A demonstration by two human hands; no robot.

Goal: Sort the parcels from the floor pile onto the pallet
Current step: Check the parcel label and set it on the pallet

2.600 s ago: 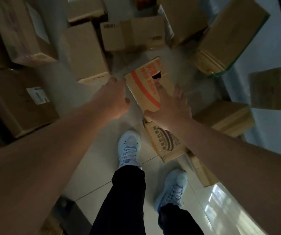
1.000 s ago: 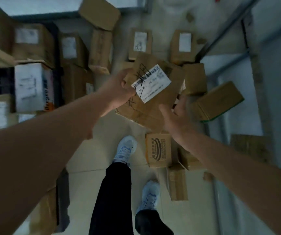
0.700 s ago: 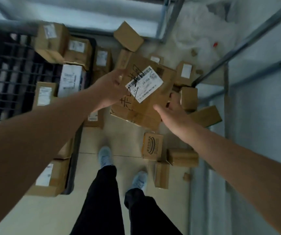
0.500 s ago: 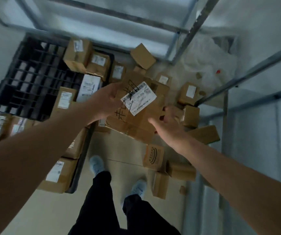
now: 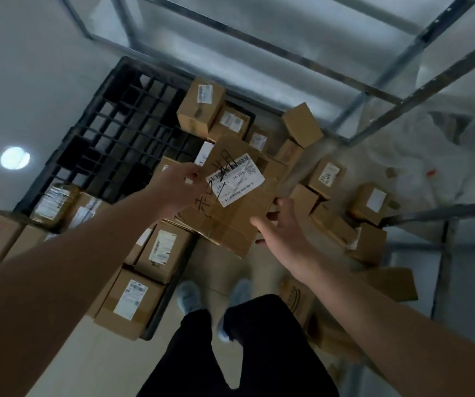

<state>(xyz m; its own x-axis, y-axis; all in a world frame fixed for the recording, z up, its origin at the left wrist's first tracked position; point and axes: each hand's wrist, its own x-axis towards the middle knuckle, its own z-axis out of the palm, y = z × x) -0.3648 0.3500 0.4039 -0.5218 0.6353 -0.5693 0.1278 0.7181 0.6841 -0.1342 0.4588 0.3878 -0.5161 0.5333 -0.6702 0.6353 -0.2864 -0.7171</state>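
Spanning the upper left of the view, a black plastic grid pallet (image 5: 110, 138) lies on the pale tiled floor (image 5: 93, 365), with brown cardboard parcels bearing white labels lined along its near edge (image 5: 133, 302) and two more at its far right corner (image 5: 200, 108). A grey metal shelving frame (image 5: 373, 90) crosses the top and right side. Beneath and beside that frame a loose pile of smaller brown cardboard boxes (image 5: 328, 176) sits scattered on the floor, near a crumpled white plastic sheet (image 5: 419, 156).

Held in the air above the pallet's right edge is a flat brown cardboard parcel (image 5: 239, 222) with black handwriting and a white barcode label (image 5: 234, 179) reading partly "J4-J06"; it is tilted, its near corner lower.

The left hand (image 5: 177, 190) clasps the parcel's left edge, its grip closed round that edge with fingers curled over the side. The right hand (image 5: 283, 227) lies against the parcel's right side, its grip loose, thumb stretched along the near edge and fingers reaching beneath. Dark trouser legs and pale shoes (image 5: 189, 295) stand on the floor below.
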